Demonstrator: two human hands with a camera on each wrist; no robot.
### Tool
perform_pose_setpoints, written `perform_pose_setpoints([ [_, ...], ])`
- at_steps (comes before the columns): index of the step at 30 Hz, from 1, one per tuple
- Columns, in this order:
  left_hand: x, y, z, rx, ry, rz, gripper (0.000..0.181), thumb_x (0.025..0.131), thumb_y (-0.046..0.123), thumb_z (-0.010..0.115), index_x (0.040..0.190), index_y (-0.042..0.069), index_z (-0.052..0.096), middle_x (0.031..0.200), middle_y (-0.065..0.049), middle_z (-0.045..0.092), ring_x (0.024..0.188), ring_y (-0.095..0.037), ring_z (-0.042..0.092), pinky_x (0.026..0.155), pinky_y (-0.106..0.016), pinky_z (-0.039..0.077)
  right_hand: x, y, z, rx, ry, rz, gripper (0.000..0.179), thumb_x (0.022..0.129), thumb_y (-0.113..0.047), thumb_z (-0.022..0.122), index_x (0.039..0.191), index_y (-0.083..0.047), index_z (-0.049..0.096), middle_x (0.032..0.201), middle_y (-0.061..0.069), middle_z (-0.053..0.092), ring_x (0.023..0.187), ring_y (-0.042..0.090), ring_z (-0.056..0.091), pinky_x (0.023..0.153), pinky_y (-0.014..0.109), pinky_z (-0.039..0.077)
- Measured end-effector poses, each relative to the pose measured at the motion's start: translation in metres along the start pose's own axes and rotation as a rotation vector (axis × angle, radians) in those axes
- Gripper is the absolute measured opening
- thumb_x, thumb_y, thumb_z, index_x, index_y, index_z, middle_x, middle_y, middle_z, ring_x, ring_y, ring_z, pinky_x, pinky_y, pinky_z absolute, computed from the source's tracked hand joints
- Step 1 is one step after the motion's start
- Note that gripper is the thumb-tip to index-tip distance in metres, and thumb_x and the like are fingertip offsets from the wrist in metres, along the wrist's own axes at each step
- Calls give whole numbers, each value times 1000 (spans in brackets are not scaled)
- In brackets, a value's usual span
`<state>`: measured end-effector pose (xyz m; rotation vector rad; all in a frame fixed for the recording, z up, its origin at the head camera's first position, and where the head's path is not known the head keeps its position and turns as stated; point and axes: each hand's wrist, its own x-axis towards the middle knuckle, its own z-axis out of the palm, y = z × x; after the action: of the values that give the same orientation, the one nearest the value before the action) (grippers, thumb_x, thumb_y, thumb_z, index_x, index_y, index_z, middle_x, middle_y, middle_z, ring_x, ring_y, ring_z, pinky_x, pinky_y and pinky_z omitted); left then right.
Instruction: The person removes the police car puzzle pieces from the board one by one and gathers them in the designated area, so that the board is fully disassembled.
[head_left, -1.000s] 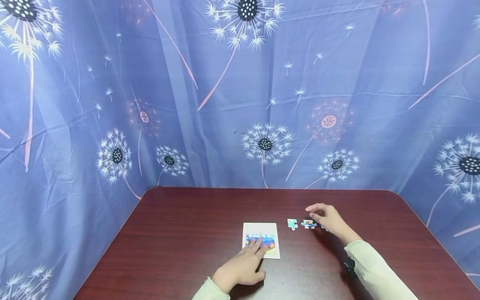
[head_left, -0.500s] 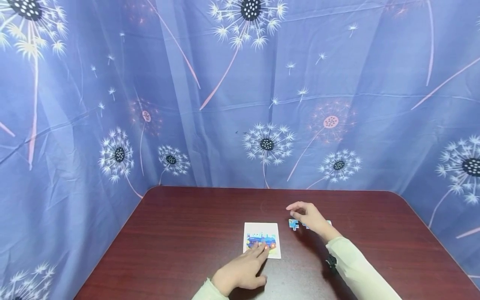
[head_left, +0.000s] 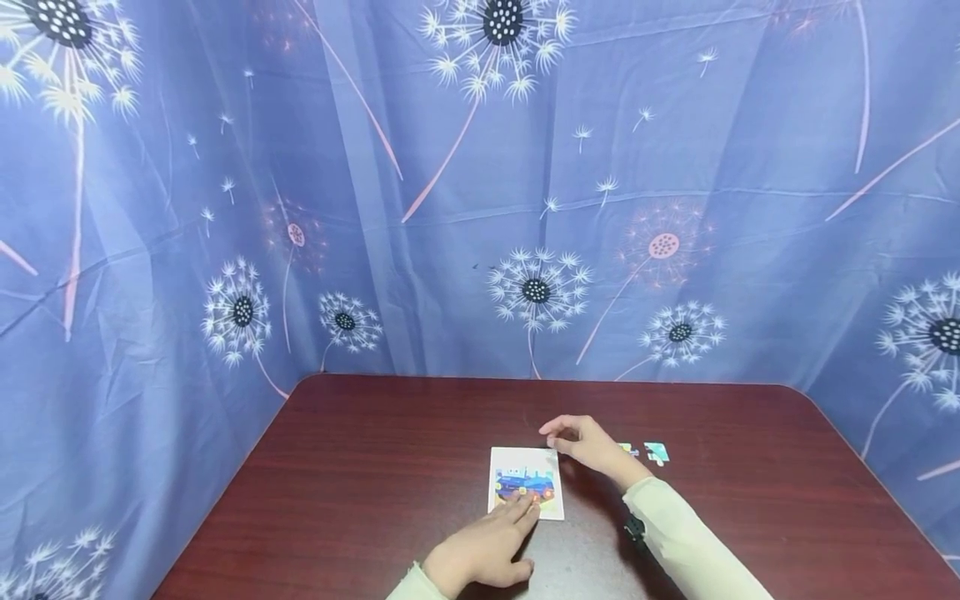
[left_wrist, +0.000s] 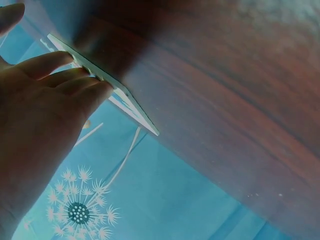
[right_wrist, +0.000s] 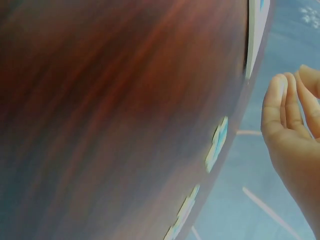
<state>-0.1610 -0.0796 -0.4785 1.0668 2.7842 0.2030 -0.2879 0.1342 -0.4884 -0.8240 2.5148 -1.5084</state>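
Note:
A flat white square board (head_left: 523,456) with a blue tractor picture lies on the table. My left hand (head_left: 483,542) rests with extended fingers on its lower part; in the left wrist view those fingertips lie across the board (left_wrist: 142,119). My right hand (head_left: 592,446) is over the board's upper right corner, thumb and forefinger bent towards each other with a gap and nothing visible between them. To the right, a jigsaw piece (head_left: 657,452) lies beside another partly covered by the hand. In the right wrist view two pieces show, the nearer-to-board piece (right_wrist: 217,145) included.
The dark red-brown wooden table (head_left: 360,483) has rounded far corners. A blue curtain (head_left: 450,250) with dandelion prints hangs behind it and at both sides. A dark round object (head_left: 634,527) sits at the right sleeve's cuff.
My right hand has moved left from over the row of puzzle pieces to the board, uncovering the rightmost piece and hiding the left one. The left hand stays on the board.

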Motion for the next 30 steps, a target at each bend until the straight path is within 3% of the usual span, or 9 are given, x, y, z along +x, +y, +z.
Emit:
perform_pose_setpoints([
  [2, 0, 0, 1, 3, 2, 4, 69, 86, 36, 61, 143, 1, 43, 151, -13, 36, 141, -26, 31, 111, -32, 32, 2, 3, 4, -20, -16, -14, 21, 91, -3, 61, 108, 6, 66, 89, 10, 66, 79, 13, 61, 67, 23, 50],
  [12, 1, -1, 2, -5, -1, 11, 69, 86, 35, 61, 143, 1, 43, 151, -14, 36, 141, -26, 31, 111, -32, 31, 6, -6, 24, -26, -122, -55, 20, 91, -3, 61, 108, 5, 67, 93, 15, 68, 81, 15, 63, 70, 23, 51],
  [22, 0, -1, 3, -2, 1, 20, 68, 86, 34, 62, 142, 0, 44, 151, -15, 37, 141, -26, 31, 111, -33, 32, 11, -11, 37, 28, -197, -42, 20, 89, -2, 63, 108, 6, 66, 89, 12, 67, 79, 16, 63, 68, 23, 51],
  [30, 1, -2, 4, -10, -7, 15, 68, 86, 34, 61, 142, 0, 43, 151, -16, 36, 141, -27, 31, 112, -34, 31, 16, -12, 42, 20, -244, -31, 20, 87, 1, 65, 106, 6, 67, 88, 12, 67, 81, 18, 62, 77, 26, 51],
])
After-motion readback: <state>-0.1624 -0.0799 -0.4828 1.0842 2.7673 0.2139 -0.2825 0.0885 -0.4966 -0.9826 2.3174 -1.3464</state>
